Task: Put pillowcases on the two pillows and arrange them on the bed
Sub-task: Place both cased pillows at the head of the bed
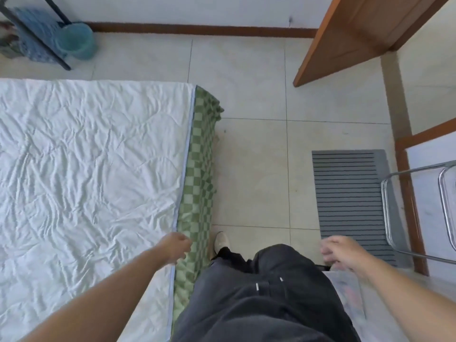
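Observation:
The bed (86,169) fills the left half of the head view, covered by a wrinkled white quilt. A green checked sheet (197,183) shows along its right edge. No pillow or pillowcase is in view. My left hand (176,248) hovers at the quilt's right edge with its fingers loosely curled, holding nothing. My right hand (343,253) is out over the floor to the right of my legs, blurred, fingers apart and empty. Below it lies a pale, blurred object (350,292) that I cannot identify.
I stand on tiled floor beside the bed, in dark trousers (259,299). A grey striped mat (350,201) lies to the right. A chrome chair frame (419,218) and wooden furniture (357,38) stand at the right. A teal bucket (76,40) sits at the top left.

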